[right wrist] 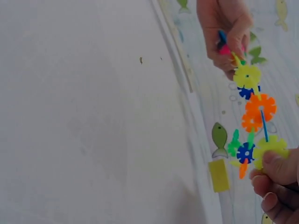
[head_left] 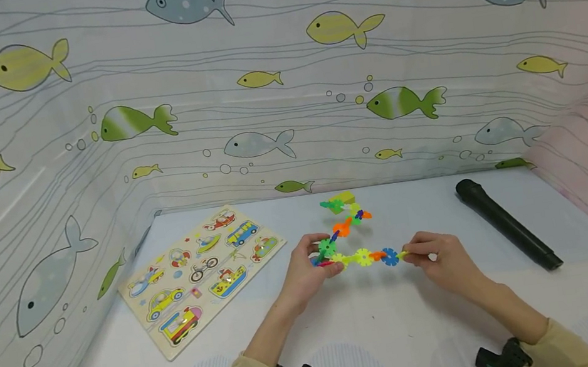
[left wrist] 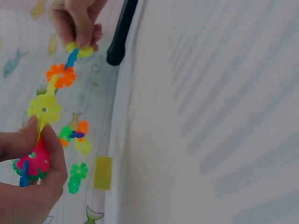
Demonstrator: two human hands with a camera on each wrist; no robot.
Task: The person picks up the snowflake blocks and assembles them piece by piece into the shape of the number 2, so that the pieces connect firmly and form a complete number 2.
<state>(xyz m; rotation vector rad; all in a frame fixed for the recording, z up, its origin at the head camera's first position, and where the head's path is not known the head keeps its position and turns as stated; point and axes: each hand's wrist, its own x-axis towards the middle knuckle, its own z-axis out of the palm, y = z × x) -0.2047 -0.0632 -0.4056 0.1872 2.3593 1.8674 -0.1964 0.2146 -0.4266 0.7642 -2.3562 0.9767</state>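
A chain of interlocking plastic snowflake discs (head_left: 363,257), in yellow, orange, blue, green and pink, stretches between both hands. My left hand (head_left: 307,270) pinches the chain near a yellow disc (left wrist: 44,109), with a pink disc (left wrist: 39,158) partly hidden by its fingers. At the chain's right end, my right hand (head_left: 444,256) grips a yellow disc (right wrist: 275,145) between thumb and fingers; a blue disc (head_left: 390,256) joins it. Beyond the left hand the chain bends back through an orange disc (head_left: 342,228) to green discs (head_left: 336,205) at the far end.
To the left lies a wooden puzzle board (head_left: 211,275) with vehicle pictures. A black microphone-like stick (head_left: 508,224) rests on the right of the white table (head_left: 373,330). Behind the chain sits a yellow block (left wrist: 103,172). Fish-patterned sheeting (head_left: 315,98) rises at the back and sides.
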